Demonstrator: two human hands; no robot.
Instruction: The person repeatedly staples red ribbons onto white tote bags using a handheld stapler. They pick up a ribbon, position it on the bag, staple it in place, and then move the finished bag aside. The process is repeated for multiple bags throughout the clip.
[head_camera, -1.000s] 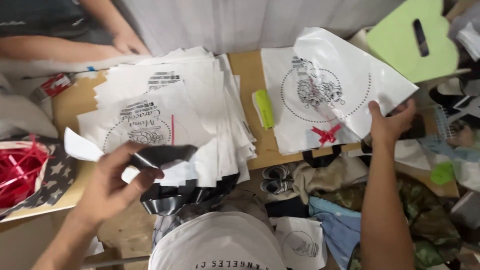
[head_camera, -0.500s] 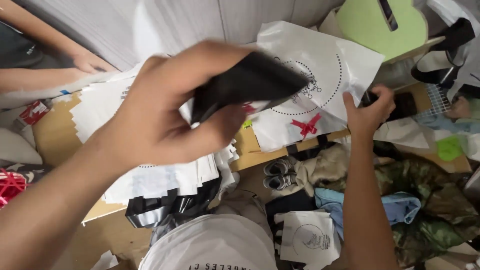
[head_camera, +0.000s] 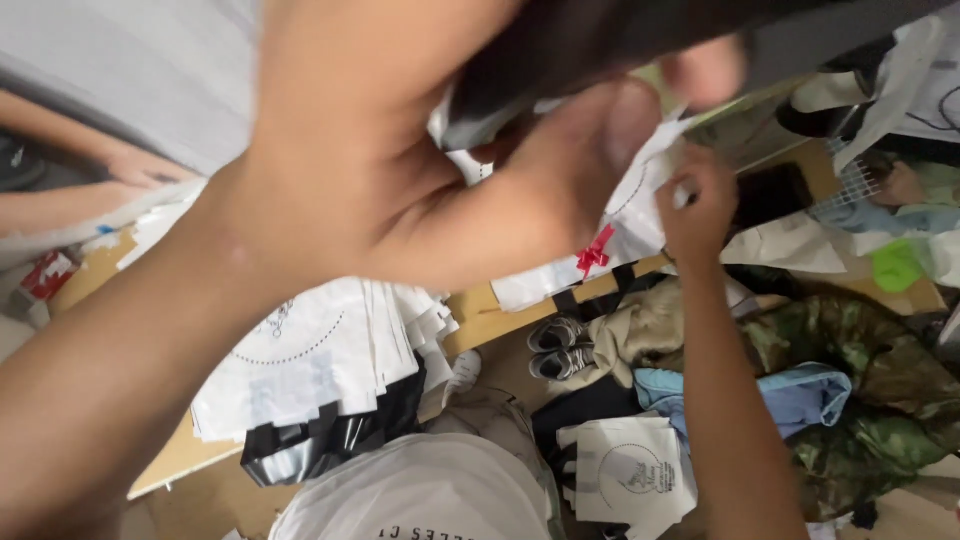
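My left hand (head_camera: 430, 170) fills the upper middle of the view, very close to the camera, and is closed around a dark, black object (head_camera: 640, 35) along the top edge. My right hand (head_camera: 697, 200) pinches the edge of a white printed bag (head_camera: 625, 215) with a small red bow (head_camera: 595, 250), which lies on the brown table (head_camera: 490, 310). A stack of white printed bags (head_camera: 320, 350) sits on the table below my left forearm.
Another person's arm (head_camera: 90, 190) rests at the far left. Black wrapping (head_camera: 320, 440) hangs off the table edge. Below lie small grey shoes (head_camera: 555, 345), camouflage cloth (head_camera: 860, 390), blue cloth (head_camera: 800, 395) and another white printed bag (head_camera: 630, 475).
My left hand has risen from the table with the dark object up close to the camera. The view has tilted and shifted. My right hand stays on the white bag.
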